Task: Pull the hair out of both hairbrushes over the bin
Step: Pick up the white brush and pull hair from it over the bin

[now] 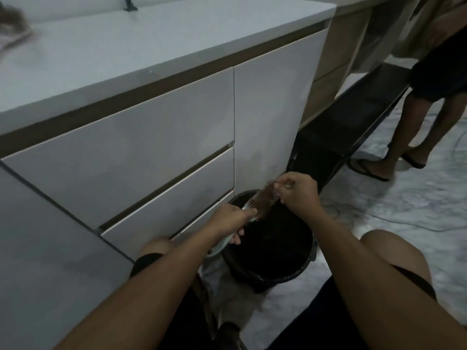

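I crouch over a black bin [302, 270] standing on the floor against the white cabinet. My left hand [228, 219] grips the pale handle of a hairbrush [262, 200] and holds its bristle head above the bin's opening. Brown hair is matted across the bristles. My right hand [298, 189] pinches a tuft of that hair at the brush's far end, fingers closed on it. At the far left of the countertop lies a blurred brownish object with hair [12, 24]; whether it is the second hairbrush I cannot tell.
White cabinet drawers [141, 152] rise to the left of the bin. A second person's legs in sandals [404, 137] stand at the right on the marble floor. A thin cable [394, 218] runs across the floor. A dark low shelf [353, 122] lies behind the bin.
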The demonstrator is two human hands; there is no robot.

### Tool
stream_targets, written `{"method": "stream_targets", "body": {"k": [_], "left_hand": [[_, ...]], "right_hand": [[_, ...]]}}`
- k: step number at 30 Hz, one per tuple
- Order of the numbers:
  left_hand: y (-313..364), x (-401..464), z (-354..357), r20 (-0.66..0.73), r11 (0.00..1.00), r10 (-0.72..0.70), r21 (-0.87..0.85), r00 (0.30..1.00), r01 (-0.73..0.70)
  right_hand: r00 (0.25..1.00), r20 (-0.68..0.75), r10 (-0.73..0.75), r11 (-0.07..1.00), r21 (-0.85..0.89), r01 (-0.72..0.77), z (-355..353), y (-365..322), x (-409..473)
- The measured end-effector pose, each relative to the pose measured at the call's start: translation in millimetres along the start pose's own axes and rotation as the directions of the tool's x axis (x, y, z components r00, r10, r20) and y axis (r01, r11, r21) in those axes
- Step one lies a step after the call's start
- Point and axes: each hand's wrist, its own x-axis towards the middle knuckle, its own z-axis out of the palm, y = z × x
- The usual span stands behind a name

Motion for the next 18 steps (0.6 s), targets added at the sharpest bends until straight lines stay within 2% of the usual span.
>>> {"method": "stream_targets", "body": {"k": [2,4,6,8,11,14,16,18], "left_hand": [[-3.5,0.5,1.0,-0.01,1.0,-0.017,0.023,1.0,0.017],[-6.7,1.4,0.2,-0.011,0.998,-0.024,0.054,1.0,0.025],[-9.3,3.0,-1.4,-0.003,0.997,-0.016,0.073,1.0,0.016],[-10.8,3.8,-1.8,0.009,0.996,-0.004,0.084,1.0,0.003],[-13.2,4.1,-2.4,-0.013,0.999,-0.007,0.044,1.0,0.008],[-17.5,5.2,-5.8,-0.033,1.0,-0.017,0.022,0.999,0.018],[-20.0,5.2,-7.3,-0.034,1.0,-0.02,0.018,0.999,0.02],[-21.4,4.7,-7.3,-0.032,1.0,-0.021,0.011,0.999,0.021]], "right_hand": [[0.984,0.174,-0.038,0.999,-0.001,0.039,-0.5,0.3,-1.2],[0.925,0.359,-0.121,0.989,-0.037,0.143,-0.7,-2.0,-2.6],[0.885,0.419,-0.201,0.946,-0.151,0.286,1.7,-3.3,-1.3],[0.907,0.359,-0.218,0.924,-0.221,0.31,4.5,-4.8,-0.6],[0.969,0.177,-0.17,0.962,-0.182,0.202,3.0,-7.6,2.0],[0.997,-0.028,-0.077,0.993,-0.097,0.074,-2.2,-4.7,5.9],[0.999,-0.037,-0.015,1.0,-0.027,0.014,-4.7,-2.2,6.0],[0.995,0.097,0.02,1.0,-0.011,-0.019,-5.5,-2.5,1.2]]}}
